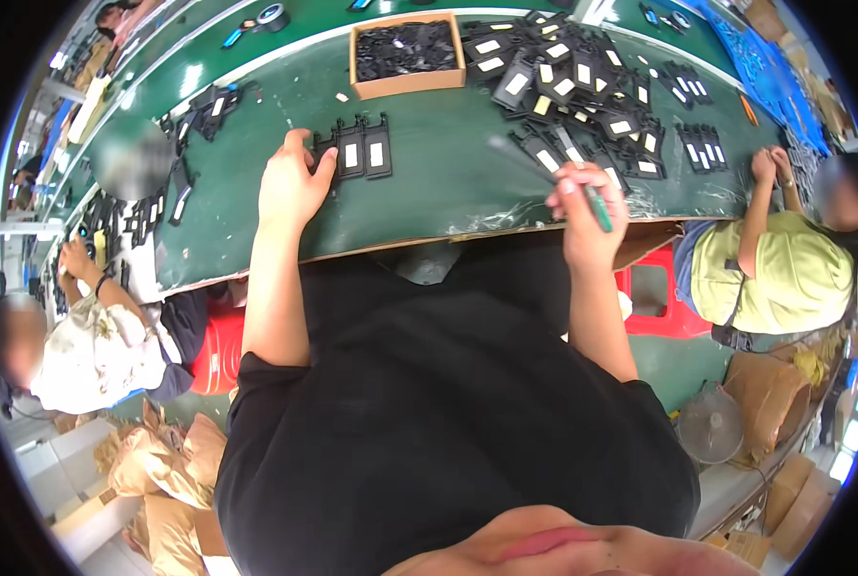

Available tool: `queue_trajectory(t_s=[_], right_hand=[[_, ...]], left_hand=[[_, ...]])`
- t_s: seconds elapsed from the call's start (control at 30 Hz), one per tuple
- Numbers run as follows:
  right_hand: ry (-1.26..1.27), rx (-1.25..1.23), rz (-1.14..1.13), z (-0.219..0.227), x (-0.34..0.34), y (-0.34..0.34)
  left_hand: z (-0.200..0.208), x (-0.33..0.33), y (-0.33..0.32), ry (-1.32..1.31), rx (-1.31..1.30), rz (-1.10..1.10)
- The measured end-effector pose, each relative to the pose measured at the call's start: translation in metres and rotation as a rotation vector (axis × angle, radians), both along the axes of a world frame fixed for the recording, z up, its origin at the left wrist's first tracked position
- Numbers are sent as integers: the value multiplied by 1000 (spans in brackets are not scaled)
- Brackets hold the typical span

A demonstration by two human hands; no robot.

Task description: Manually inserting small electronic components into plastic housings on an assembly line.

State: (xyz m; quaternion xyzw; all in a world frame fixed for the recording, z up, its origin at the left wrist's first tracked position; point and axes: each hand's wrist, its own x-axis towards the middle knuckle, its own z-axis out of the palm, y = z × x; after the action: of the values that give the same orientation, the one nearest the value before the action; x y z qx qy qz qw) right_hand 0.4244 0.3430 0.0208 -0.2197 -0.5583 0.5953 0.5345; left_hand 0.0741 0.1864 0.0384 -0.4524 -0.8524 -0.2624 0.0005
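Note:
Several flat black plastic parts [352, 154] with white labels stand side by side on the table, left of centre. My left hand [292, 182] is closed at the left end of this row, its thumb against the leftmost part and its fingers curled at the edge. In my right hand [592, 211] is a slim tool with a green handle [599, 209]; its grey far end is smeared by motion, so its kind is unclear. That hand is over the near edge of a large heap of similar labelled black parts [582, 82].
A cardboard box [408, 84] of small black pieces stands at the back. Smaller groups of black parts [702, 147] lie right, near an orange pen-like item [749, 110]. Co-workers sit at both sides, one in a yellow-green top [774, 274], one in a patterned white top [97, 355].

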Motion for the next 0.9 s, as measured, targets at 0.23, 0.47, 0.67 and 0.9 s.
queue_trajectory(t_s=[0.23, 0.47, 0.67, 0.9], right_hand=[[-619, 691, -728, 42, 60, 80], [-969, 860, -701, 38, 58, 146], [-869, 752, -768, 39, 20, 141], [-228, 430, -186, 30, -47, 38]], left_hand=[[10, 18, 12, -17, -62, -96], [38, 9, 53, 98, 167, -451], [25, 0, 83, 240, 83, -548], [2, 7, 77, 124, 117, -590]])
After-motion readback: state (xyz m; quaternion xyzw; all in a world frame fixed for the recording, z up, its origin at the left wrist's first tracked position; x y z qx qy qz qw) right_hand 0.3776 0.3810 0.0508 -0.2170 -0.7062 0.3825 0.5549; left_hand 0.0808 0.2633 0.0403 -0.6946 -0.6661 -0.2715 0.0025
